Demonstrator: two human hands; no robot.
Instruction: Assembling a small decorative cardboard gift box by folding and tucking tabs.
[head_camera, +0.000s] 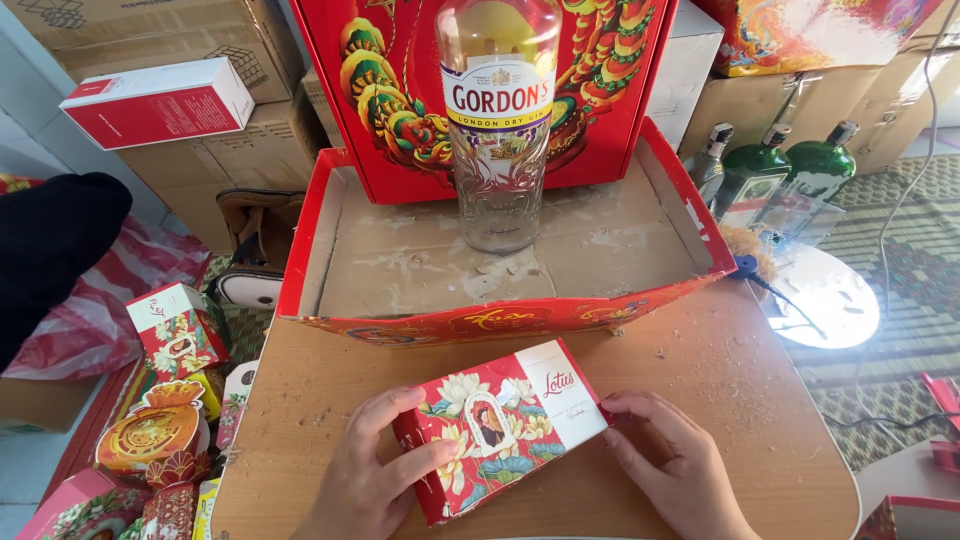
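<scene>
A flat red and white carton with a flower print (500, 425) lies tilted on the brown board table (700, 370). My left hand (375, 470) grips its lower left end, thumb on top. My right hand (665, 465) holds its right end with the fingertips. Behind it an open red gift box (310, 250) with a bare cardboard floor holds a clear glass bottle (498, 120) standing upright, apart from both hands.
Several small decorated cartons (175, 330) lie left of the table beside a round orange tin (150, 435). Green bottles (790, 165) stand at the right, near a round mirror (825, 295). Cardboard boxes (200, 160) are stacked behind.
</scene>
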